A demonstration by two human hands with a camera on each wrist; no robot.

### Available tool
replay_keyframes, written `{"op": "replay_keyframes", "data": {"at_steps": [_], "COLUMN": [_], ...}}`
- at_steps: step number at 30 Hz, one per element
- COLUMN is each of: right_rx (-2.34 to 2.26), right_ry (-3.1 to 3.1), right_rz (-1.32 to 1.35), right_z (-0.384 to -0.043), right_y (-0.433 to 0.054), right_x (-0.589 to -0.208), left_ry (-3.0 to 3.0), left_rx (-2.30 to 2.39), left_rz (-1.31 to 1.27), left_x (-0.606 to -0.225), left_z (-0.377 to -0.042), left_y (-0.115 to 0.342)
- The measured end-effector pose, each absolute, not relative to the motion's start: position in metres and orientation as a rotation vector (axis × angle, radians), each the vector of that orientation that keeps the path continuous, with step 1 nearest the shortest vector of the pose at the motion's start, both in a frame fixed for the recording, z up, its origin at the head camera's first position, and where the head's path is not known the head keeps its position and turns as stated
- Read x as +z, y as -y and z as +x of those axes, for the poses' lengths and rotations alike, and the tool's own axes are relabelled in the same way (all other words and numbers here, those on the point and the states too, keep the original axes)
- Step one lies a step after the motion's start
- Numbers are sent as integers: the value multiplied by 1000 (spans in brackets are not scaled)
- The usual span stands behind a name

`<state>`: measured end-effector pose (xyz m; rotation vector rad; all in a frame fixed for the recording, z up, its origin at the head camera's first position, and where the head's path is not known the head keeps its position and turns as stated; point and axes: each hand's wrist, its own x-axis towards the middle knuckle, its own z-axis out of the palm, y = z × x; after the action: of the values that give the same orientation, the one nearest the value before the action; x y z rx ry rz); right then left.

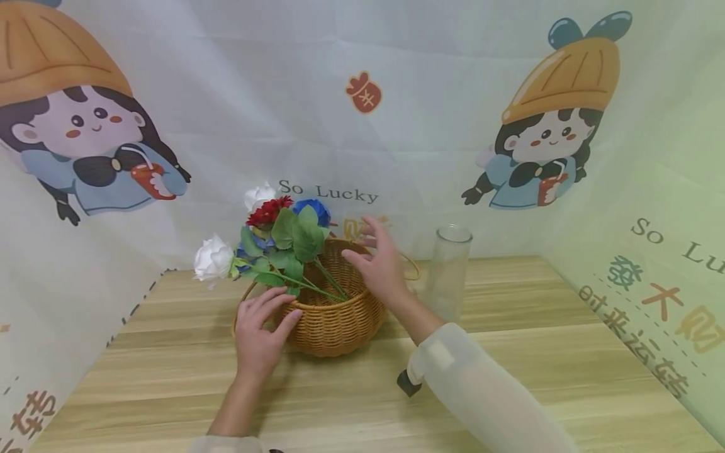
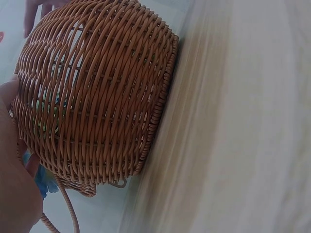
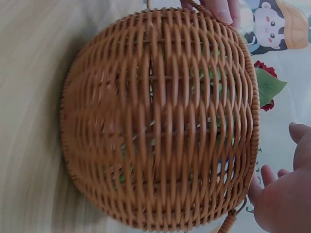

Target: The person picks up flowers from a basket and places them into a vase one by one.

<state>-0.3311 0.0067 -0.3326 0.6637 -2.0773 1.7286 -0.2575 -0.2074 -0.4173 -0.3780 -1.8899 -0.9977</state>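
A brown wicker basket (image 1: 337,330) stands on the table with artificial flowers leaning out over its left and back rim. Their green stems (image 1: 323,286) go down into it. I see white roses (image 1: 214,257), a red bloom (image 1: 269,212), a blue rose (image 1: 313,212) and green leaves (image 1: 300,236). My left hand (image 1: 259,333) holds the basket's left rim, thumb at the front and fingers along the edge. Above the right rim, my right hand (image 1: 386,267) has its fingers spread and holds nothing. In the right wrist view, the basket's woven side (image 3: 160,121) fills the middle.
Right of the basket, a tall clear glass vase (image 1: 449,270) stands upright near the back. A thin basket handle (image 1: 412,267) hangs out at the right side. Printed cloth (image 1: 430,157) walls in the wooden table (image 1: 510,352) at the back and both sides.
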Motion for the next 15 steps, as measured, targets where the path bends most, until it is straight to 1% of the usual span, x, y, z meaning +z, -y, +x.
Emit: {"op": "replay_keyframes", "data": {"at_steps": [6, 15], "right_rx": [1757, 1959], "right_ry": [2177, 2202], "right_rz": [608, 584], "right_z": [-339, -347], "right_y": [6, 25], "right_x": [-324, -320], "left_ry": [1901, 1914], "left_rx": [-1005, -1007], "left_rz": [-378, -362], "left_x": [-415, -415], "left_z": [-257, -256], "left_y": [208, 208]}}
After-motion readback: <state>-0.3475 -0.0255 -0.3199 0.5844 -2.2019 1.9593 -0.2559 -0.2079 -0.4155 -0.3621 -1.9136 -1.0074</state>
